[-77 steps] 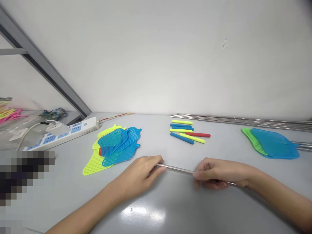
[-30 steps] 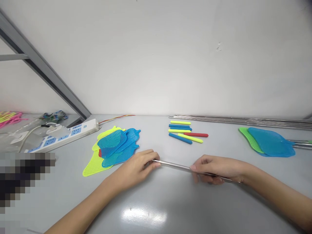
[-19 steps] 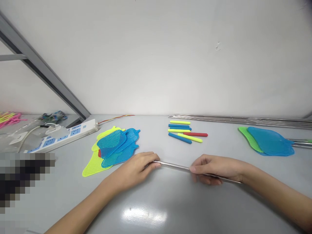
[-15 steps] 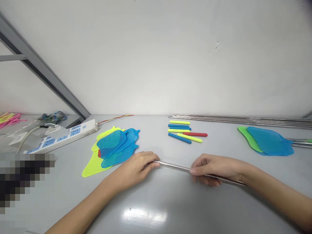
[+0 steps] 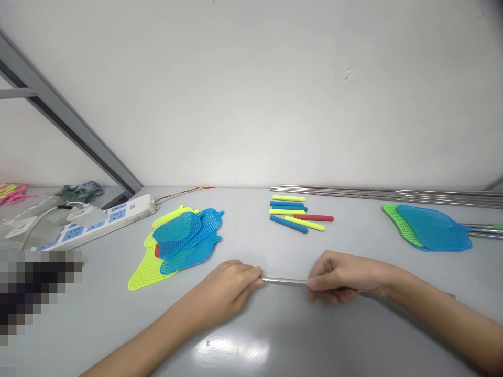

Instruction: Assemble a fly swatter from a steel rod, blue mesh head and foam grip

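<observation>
Between my two hands runs a thin metal rod (image 5: 285, 281), held nearly level just over the grey table. My left hand (image 5: 236, 288) is closed around its left end, and the fingers cover that tip. Thumb and fingers of my right hand (image 5: 338, 277) pinch the rod farther along; past them it passes under my right wrist. Left of my left hand lies a pile of mesh fly swatter heads (image 5: 192, 235), blue and yellow with a bit of red. Beyond the hands rest several plastic handle sleeves (image 5: 288, 212) in yellow, blue and red.
More metal rods (image 5: 393, 195) lie along the wall at the back right. Fly swatters with blue and green heads (image 5: 434, 228) sit at the right. A power strip (image 5: 102, 222) with plugs and cables stands at the left, near a grey metal frame (image 5: 78, 115).
My left hand has moved slightly right and toward me with the rod's end. The rod has swung from slanting to almost level. My right hand keeps nearly the same place.
</observation>
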Motion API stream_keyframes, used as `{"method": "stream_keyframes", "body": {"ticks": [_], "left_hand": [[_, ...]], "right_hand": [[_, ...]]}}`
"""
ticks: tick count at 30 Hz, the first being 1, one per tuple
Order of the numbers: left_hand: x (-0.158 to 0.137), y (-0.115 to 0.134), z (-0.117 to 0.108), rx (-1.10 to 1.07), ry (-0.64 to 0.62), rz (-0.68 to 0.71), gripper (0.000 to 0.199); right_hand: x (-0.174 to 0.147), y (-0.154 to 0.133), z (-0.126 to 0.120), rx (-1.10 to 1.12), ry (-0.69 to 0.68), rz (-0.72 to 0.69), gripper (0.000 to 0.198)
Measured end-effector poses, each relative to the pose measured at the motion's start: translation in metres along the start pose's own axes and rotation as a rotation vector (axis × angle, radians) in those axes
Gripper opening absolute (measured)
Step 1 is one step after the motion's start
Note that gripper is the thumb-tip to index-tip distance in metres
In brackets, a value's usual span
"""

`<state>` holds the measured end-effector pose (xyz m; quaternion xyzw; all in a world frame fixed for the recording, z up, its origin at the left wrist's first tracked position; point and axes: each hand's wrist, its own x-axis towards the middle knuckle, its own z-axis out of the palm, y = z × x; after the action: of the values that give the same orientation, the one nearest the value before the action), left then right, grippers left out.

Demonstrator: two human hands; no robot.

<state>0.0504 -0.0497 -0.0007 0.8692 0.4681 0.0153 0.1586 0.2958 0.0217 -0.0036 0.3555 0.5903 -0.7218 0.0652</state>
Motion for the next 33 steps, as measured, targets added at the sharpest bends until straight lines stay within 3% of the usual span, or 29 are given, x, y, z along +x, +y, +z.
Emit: {"method": "stream_keyframes", "body": {"ticks": [10,33], "left_hand": [[0.0,0.003,0.01,0.084,-0.026,0.021,0.025],[-0.004,0.012,0.016,0.08,-0.023,0.016,0.022]], "right_hand": [[0.0,0.005,0.009,0.056,-0.017,0.115,0.03],[0.0,0.007,0.019,0.065,-0.002,0.144,0.027]]}}
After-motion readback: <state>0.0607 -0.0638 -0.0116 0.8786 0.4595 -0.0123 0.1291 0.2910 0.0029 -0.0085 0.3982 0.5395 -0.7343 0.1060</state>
